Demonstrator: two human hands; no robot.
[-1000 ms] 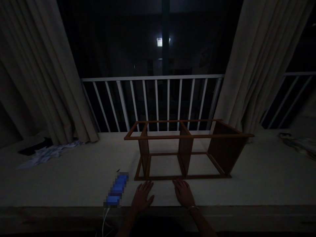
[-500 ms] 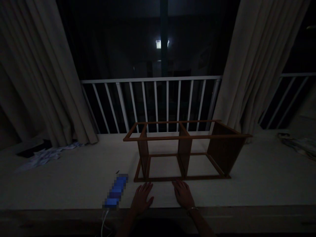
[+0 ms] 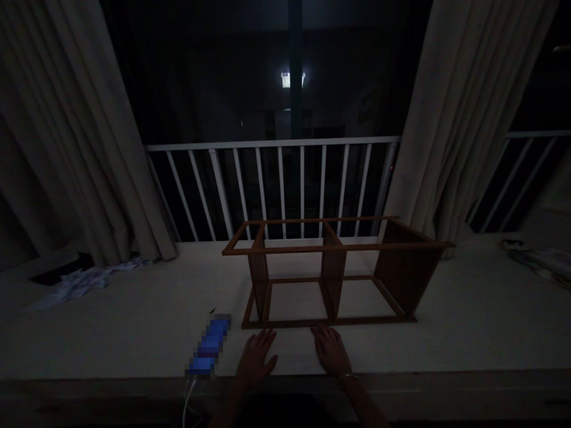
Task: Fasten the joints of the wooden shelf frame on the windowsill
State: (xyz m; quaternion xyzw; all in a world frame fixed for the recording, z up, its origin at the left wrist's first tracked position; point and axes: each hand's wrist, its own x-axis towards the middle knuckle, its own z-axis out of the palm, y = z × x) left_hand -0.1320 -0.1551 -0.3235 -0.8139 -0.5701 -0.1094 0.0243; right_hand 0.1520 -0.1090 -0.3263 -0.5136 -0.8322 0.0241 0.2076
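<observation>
The scene is dim. My left hand (image 3: 255, 358) lies flat and open on the pale table (image 3: 111, 333), fingers spread, holding nothing. My right hand (image 3: 331, 349) rests flat beside it, also open, its fingertips close to the front bottom rail of a brown wooden shelf frame (image 3: 332, 267). The frame stands on the table with two upright dividers and a solid panel at its right end. A glowing blue device (image 3: 209, 348) with a white cable lies just left of my left hand.
A white railing (image 3: 276, 178) runs behind the table, with dark night beyond. Beige curtains hang at left (image 3: 66, 131) and right (image 3: 468, 119). Crumpled papers (image 3: 84, 279) lie at the table's far left; some cloth or papers (image 3: 535, 258) lie at the far right.
The view has shifted very slightly. Both hands stay flat in the same place on the table.
</observation>
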